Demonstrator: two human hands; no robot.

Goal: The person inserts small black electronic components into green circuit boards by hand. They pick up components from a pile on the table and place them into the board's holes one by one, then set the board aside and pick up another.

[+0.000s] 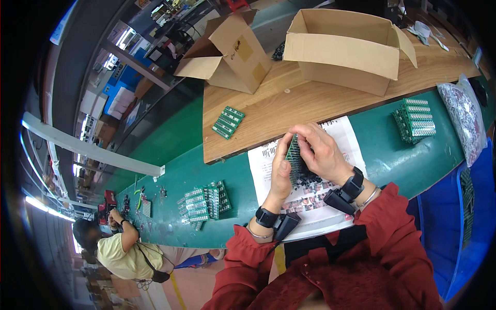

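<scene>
Between my two hands a green circuit board [293, 155] stands on edge, tilted, over the newspaper [263, 175]. My left hand [280, 175] grips its left side, with the thumb toward me. My right hand [324, 152] curls round its top and right side, the fingertips near those of the left. Dark pins or small parts show along the board's right face, partly hidden by the fingers. Below it, a heap of small black parts [309, 182] lies on the paper.
Board stacks lie left [204, 204] and right [416, 121] on the green table [243, 175]. A board panel [228, 123] and two cardboard boxes [341, 57] [243, 54] occupy the wooden top. A plastic bag [462, 119] and blue bin [439, 222] sit right; a co-worker [121, 248] works left.
</scene>
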